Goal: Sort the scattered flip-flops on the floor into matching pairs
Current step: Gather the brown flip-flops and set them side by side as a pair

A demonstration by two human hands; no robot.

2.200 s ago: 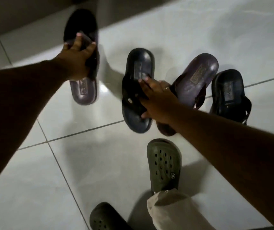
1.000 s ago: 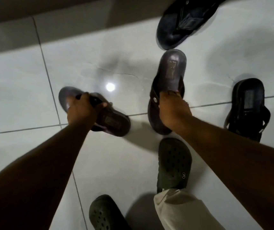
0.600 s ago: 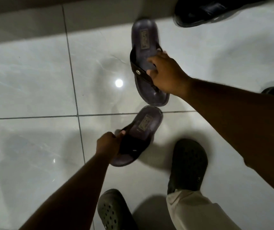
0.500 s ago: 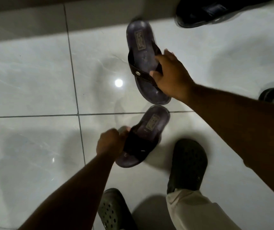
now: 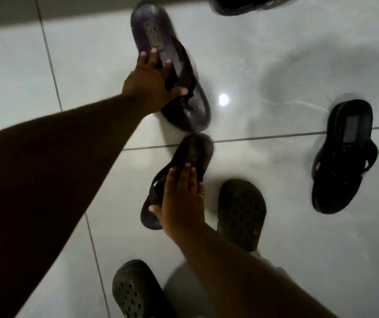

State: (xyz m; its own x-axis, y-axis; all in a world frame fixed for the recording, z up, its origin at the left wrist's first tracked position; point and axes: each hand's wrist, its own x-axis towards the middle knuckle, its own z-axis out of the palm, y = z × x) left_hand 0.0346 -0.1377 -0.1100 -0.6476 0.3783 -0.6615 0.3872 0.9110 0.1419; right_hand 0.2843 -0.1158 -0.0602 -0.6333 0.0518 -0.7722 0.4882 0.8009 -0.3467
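Note:
Two matching purple-brown flip-flops lie end to end on the white tiled floor. The far flip-flop (image 5: 148, 24) points up and left; my left hand (image 5: 149, 81) grips it at the strap, fingers on the sole and thumb under the strap. The near flip-flop (image 5: 196, 150) lies just below it, across a tile joint; my right hand (image 5: 181, 203), which wears a ring, holds its strap and middle. One black flip-flop (image 5: 344, 157) lies apart at the right. Another black flip-flop (image 5: 241, 5) is cut off by the top edge.
My feet in dark green clogs stand close by, one clog (image 5: 241, 214) right beside the near flip-flop, the other clog (image 5: 135, 292) at the bottom. A grey wall base (image 5: 7, 10) runs along the top left. Bare tile (image 5: 18, 76) lies to the left.
My hands have swapped flip-flops: the left moved from the near one to the far one, the right from the far one to the near one. The black flip-flop at right came fully into view.

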